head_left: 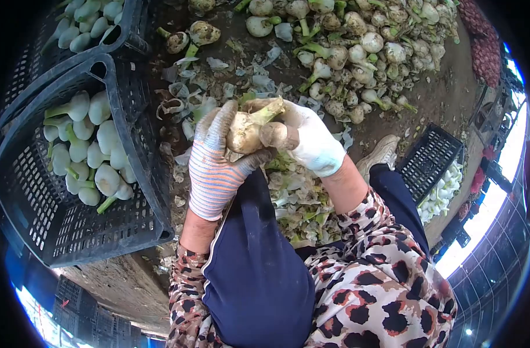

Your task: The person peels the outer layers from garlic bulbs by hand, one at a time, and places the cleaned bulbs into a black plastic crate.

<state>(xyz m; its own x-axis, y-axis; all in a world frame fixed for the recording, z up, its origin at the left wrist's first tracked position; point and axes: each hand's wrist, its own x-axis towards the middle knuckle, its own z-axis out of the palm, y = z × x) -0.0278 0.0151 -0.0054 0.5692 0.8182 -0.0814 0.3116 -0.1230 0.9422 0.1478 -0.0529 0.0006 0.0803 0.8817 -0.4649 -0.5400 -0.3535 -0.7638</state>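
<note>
Between gloves: rnd, papery bulb (243, 134).

No readable text or labels anywhere.

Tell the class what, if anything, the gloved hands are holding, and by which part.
A soiled bulb: the left hand cups its round body, and the right hand holds it near the stem.

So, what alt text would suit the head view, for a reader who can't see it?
A person's left hand in a striped glove and right hand in a mostly white glove hold a dirt-stained bulb above loose peelings. At left, a black crate holds cleaner, pale bulbs; beyond the hands, dirtier bulbs lie heaped on the ground.
</note>
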